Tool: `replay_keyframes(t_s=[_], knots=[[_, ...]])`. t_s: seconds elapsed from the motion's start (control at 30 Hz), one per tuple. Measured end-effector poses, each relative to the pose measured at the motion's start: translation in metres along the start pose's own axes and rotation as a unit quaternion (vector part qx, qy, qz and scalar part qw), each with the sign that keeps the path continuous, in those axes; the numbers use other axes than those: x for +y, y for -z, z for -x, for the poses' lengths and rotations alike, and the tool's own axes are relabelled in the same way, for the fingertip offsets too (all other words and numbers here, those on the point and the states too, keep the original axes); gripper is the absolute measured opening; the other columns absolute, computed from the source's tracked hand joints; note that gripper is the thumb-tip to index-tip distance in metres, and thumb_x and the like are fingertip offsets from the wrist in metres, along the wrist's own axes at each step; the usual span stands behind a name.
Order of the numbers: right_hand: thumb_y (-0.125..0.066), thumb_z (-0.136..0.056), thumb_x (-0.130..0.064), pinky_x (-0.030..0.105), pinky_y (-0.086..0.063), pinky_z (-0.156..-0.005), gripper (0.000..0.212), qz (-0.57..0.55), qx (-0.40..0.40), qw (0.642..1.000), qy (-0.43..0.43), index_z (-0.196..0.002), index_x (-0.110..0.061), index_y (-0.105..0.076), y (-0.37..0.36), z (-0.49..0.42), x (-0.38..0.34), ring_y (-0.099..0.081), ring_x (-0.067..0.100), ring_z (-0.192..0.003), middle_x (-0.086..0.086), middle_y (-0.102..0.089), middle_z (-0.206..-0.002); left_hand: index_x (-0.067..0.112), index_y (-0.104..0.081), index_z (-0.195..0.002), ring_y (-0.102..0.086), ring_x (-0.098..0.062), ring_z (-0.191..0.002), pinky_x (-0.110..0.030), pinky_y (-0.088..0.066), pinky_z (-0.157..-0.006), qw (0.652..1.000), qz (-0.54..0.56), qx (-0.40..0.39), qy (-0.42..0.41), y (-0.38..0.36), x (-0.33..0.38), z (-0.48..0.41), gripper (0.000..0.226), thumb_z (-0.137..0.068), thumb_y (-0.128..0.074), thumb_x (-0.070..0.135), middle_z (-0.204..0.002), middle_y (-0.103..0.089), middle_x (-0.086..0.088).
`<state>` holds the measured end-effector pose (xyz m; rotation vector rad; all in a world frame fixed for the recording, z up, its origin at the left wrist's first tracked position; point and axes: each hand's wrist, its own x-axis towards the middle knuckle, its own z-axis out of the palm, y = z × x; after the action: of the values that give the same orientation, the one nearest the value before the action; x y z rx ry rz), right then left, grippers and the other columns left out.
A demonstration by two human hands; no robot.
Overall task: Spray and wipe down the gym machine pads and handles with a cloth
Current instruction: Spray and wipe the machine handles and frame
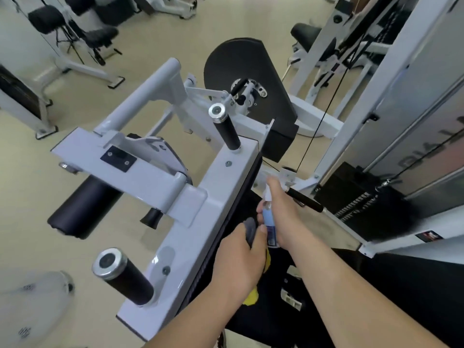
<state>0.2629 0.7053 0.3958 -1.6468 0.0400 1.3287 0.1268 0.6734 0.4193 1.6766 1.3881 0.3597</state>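
Nearest in, two bare forearms reaching forward over a dark garment with yellow print. Left hand [238, 257] curled shut round a bunched grey cloth [249, 228], only a fold showing above the knuckles. Right hand [282, 212] just beside it, wrapped round a small spray bottle [269, 222] – blue label, clear body, liquid level too hard to read – with a fingertip up on the white nozzle, nozzle aimed forward and down past the frame edge. Both hands nearly touching, close to the right flank of the white frame [221, 182], where a black pad edge [241, 197] runs lengthwise away from the body. Left of that, near grip [125, 277] – black sleeve, silver cap – jutting out leftward from the frame, nearer the cloth hand. Further along, the far grip [226, 126] standing up off the frame's end, its long axis tilted up and away, straight ahead of both hands. Roller pad [82, 207] lying low under the frame at left, well apart. Slim black handle [305, 200] just right of the bottle hand. Likely a spray on the pad edge next, cloth ready to follow. Beyond, black round shroud [238, 71], weight stack [356, 199] at right, other machines blurred at the back.
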Motion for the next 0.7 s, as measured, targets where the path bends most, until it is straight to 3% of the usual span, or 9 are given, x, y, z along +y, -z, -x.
replay_keyframes(t_s=[0.1,0.27,0.4,0.7], knots=[[-0.064,-0.084,-0.068,0.024,-0.041,-0.046,0.058,0.006,-0.027,0.999,-0.026,-0.073,-0.011,-0.058,-0.009,-0.026,0.008,-0.048,0.020,-0.045,0.006,-0.055,-0.059,0.023,-0.046,-0.076,-0.052,0.002,-0.066,-0.015,-0.040,-0.060,0.999,0.005,0.032,0.003,0.003,-0.011,-0.006,0.036,-0.105,-0.050,0.044,-0.070,-0.053,0.009],[-0.061,-0.080,-0.076,0.026,-0.040,-0.048,0.066,0.049,-0.116,0.991,-0.038,-0.060,-0.014,-0.056,-0.019,-0.043,0.026,-0.042,0.022,-0.044,0.007,-0.050,-0.054,0.022,-0.052,-0.076,-0.055,0.002,-0.064,-0.016,-0.038,-0.057,0.997,-0.034,0.032,0.060,0.001,-0.042,0.005,0.037,-0.103,-0.051,0.047,-0.069,-0.059,0.007],[-0.059,-0.090,-0.071,0.028,-0.040,-0.049,0.064,0.066,-0.121,0.990,-0.030,-0.063,-0.013,-0.055,-0.019,-0.042,0.047,-0.043,0.021,-0.043,0.007,-0.049,-0.055,0.023,-0.048,-0.073,-0.050,-0.004,-0.057,-0.025,-0.038,-0.058,0.994,-0.036,0.026,0.102,-0.007,-0.065,0.027,0.039,-0.103,-0.051,0.048,-0.063,-0.053,0.007],[-0.056,-0.096,-0.065,0.028,-0.040,-0.050,0.061,0.083,-0.133,0.988,-0.001,-0.069,-0.009,-0.054,-0.021,-0.036,0.058,-0.042,0.020,-0.044,0.008,-0.049,-0.055,0.020,-0.048,-0.071,-0.048,0.001,-0.054,-0.016,-0.037,-0.054,0.991,-0.018,0.045,0.129,-0.005,-0.076,0.038,0.041,-0.102,-0.054,0.046,-0.058,-0.048,0.010]])
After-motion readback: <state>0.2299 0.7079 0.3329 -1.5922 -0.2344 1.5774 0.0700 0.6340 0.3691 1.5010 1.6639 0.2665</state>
